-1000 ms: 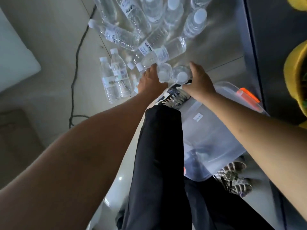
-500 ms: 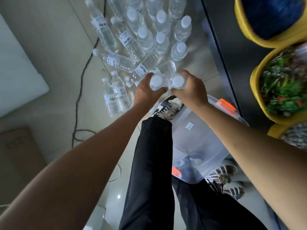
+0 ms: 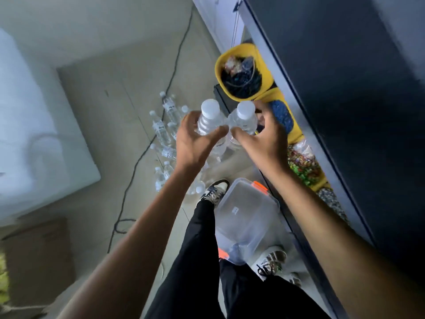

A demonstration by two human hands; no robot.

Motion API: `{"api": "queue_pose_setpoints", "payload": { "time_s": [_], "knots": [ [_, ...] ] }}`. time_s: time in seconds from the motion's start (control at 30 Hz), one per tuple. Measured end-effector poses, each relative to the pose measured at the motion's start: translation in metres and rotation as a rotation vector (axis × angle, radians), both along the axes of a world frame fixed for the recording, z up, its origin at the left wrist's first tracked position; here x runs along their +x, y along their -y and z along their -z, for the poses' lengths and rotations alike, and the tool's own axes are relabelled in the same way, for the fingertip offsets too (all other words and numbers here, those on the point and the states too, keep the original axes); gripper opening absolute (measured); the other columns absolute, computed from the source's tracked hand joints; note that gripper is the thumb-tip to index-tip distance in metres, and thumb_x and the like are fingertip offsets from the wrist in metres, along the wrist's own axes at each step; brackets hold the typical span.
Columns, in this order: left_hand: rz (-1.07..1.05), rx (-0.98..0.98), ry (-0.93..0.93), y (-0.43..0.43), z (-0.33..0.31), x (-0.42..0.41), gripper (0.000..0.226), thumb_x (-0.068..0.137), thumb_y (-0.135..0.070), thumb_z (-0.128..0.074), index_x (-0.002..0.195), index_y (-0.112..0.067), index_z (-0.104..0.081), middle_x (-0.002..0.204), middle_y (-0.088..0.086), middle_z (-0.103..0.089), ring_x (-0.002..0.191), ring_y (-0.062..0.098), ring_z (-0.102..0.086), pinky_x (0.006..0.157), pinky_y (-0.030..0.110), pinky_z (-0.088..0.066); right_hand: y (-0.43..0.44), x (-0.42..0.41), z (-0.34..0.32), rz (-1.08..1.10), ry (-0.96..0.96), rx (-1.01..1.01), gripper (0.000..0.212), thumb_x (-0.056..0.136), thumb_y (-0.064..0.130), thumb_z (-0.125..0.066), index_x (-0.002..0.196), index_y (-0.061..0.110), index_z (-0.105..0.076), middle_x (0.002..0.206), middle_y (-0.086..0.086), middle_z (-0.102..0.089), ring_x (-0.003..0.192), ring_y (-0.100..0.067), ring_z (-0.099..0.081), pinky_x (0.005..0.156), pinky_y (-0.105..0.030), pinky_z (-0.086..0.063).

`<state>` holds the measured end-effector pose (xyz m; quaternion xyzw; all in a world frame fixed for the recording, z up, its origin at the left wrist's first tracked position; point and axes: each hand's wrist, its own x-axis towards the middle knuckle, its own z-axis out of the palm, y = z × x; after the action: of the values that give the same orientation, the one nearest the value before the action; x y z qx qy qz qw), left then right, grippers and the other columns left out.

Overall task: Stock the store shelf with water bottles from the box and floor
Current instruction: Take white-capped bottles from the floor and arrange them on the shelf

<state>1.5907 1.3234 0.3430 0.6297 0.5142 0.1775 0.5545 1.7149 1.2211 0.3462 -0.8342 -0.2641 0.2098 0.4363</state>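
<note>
plastic water bottles, two, clear with white caps, held upright side by side in mid air, bodies touching or nearly so. left bottle (image 3: 208,123) is in the left hand (image 3: 195,141), fingers (image 3: 186,118) curled round the far side and thumb across the near side, grasping it just below the shoulder. right bottle (image 3: 243,122) is in the right hand (image 3: 264,139), fingers wrapped round its far side, thumb on the near side, grasping it too. both bottles sit just in front of the dark shelf (image 3: 345,93), near a yellow bin (image 3: 220,65) of dark small goods on a lower tier. second yellow bin (image 3: 295,134) with a blue item is partly hidden behind the right hand. more packaged goods lie along that tier toward the camera, too blurred to name. down on the tiled floor (image 3: 103,100) is a cluster of loose bottles (image 3: 161,130), some standing, some lying, left of the shelf base. clear storage box (image 3: 248,217) with orange latch (image 3: 259,186) stands on the floor against the shelf, between the left sneaker (image 3: 216,191) and right sneaker (image 3: 272,260); cannot tell its contents. black cable (image 3: 135,162) runs across the floor beside the loose bottles. white block (image 3: 34,146) at left, cardboard box (image 3: 39,249) at lower left. black trousers (image 3: 195,261) fill bottom centre.
</note>
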Motion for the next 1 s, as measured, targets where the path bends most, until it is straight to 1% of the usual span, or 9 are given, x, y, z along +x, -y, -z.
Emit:
{"api": "queue_pose_setpoints", "payload": {
  "time_s": [0.2, 0.33, 0.43, 0.5, 0.6, 0.7, 0.77, 0.9, 1.0],
  "knots": [
    [0.024, 0.073, 0.276, -0.004, -0.166, 0.023, 0.053, 0.071, -0.044, -0.078, 0.115, -0.017, -0.066, 0.106, 0.0, -0.073, 0.1, 0.021, -0.07, 0.092, 0.051, -0.057, 0.011, 0.015, -0.166, 0.082, 0.054, 0.162, 0.049, 0.069, 0.043, -0.078, 0.113, 0.029, -0.061, 0.101, 0.01, -0.074, 0.094, -0.007, -0.069, 0.082, -0.042, -0.056],
    [0.161, 0.008, 0.477, 0.003, -0.25, 0.051, 0.084, 0.076, -0.061, -0.076, 0.138, -0.009, -0.056, 0.135, 0.017, -0.064, 0.124, 0.032, -0.063, 0.105, 0.059, -0.05, 0.036, 0.03, -0.258, 0.065, 0.023, 0.313, 0.043, 0.079, 0.045, -0.075, 0.117, 0.031, -0.063, 0.109, 0.003, -0.074, 0.099, -0.015, -0.07, 0.075, -0.045, -0.06],
    [0.274, -0.044, 0.55, 0.014, -0.302, 0.08, 0.088, 0.078, -0.058, -0.071, 0.147, -0.01, -0.047, 0.144, 0.018, -0.057, 0.128, 0.031, -0.06, 0.11, 0.058, -0.045, 0.059, 0.044, -0.311, 0.14, -0.036, 0.447, 0.057, 0.075, 0.048, -0.07, 0.125, 0.022, -0.062, 0.104, 0.007, -0.073, 0.081, 0.0, -0.066, 0.06, -0.017, -0.049],
    [0.37, -0.089, 0.587, 0.022, -0.326, 0.1, 0.091, 0.077, -0.059, -0.07, 0.15, -0.011, -0.043, 0.148, 0.018, -0.053, 0.131, 0.03, -0.058, 0.111, 0.057, -0.044, 0.077, 0.055, -0.34, 0.191, -0.033, 0.519, 0.063, 0.076, 0.041, -0.071, 0.129, 0.009, -0.06, 0.1, 0.01, -0.069, 0.071, 0.007, -0.062, 0.055, -0.007, -0.044],
    [0.52, -0.151, 0.611, 0.045, -0.354, 0.133, 0.095, 0.076, -0.061, -0.074, 0.154, -0.02, -0.04, 0.155, 0.009, -0.048, 0.137, 0.025, -0.053, 0.114, 0.053, -0.041, 0.113, 0.076, -0.367, 0.258, 0.035, 0.561, 0.026, 0.093, 0.012, -0.067, 0.119, 0.012, -0.062, 0.089, 0.018, -0.071, 0.066, 0.008, -0.061, 0.054, -0.006, -0.043],
    [0.61, -0.229, 0.618, 0.078, -0.376, 0.164, 0.055, 0.091, -0.041, -0.072, 0.14, -0.03, -0.05, 0.138, -0.013, -0.06, 0.123, 0.001, -0.059, 0.107, 0.03, -0.046, 0.149, 0.089, -0.383, 0.369, 0.135, 0.541, 0.024, 0.097, 0.009, -0.065, 0.121, 0.01, -0.064, 0.094, 0.012, -0.072, 0.066, 0.005, -0.061, 0.054, -0.008, -0.043],
    [0.704, -0.234, 0.619, 0.099, -0.383, 0.185, 0.032, 0.094, -0.036, -0.071, 0.122, -0.035, -0.055, 0.12, -0.021, -0.065, 0.108, -0.006, -0.064, 0.1, 0.025, -0.049, 0.174, 0.095, -0.386, 0.438, 0.182, 0.512, 0.026, 0.097, 0.015, -0.067, 0.123, 0.009, -0.065, 0.1, 0.002, -0.075, 0.067, 0.002, -0.061, 0.05, -0.014, -0.043],
    [0.888, -0.225, 0.641, 0.14, -0.389, 0.228, 0.035, 0.098, -0.029, -0.068, 0.13, -0.031, -0.054, 0.124, -0.021, -0.058, 0.11, -0.002, -0.061, 0.102, 0.029, -0.045, 0.232, 0.114, -0.38, 0.582, 0.213, 0.478, 0.058, 0.087, 0.042, -0.07, 0.138, 0.015, -0.059, 0.124, -0.01, -0.071, 0.092, -0.022, -0.068, 0.046, -0.028, -0.049],
    [1.022, -0.199, 0.673, 0.171, -0.379, 0.254, 0.025, 0.1, -0.022, -0.066, 0.12, -0.032, -0.055, 0.119, -0.014, -0.064, 0.109, 0.007, -0.064, 0.097, 0.027, -0.048, 0.266, 0.127, -0.371, 0.685, 0.193, 0.458, 0.043, 0.095, 0.024, -0.071, 0.136, 0.018, -0.06, 0.119, -0.007, -0.074, 0.099, -0.024, -0.069, 0.052, -0.031, -0.056]
  ]
}}
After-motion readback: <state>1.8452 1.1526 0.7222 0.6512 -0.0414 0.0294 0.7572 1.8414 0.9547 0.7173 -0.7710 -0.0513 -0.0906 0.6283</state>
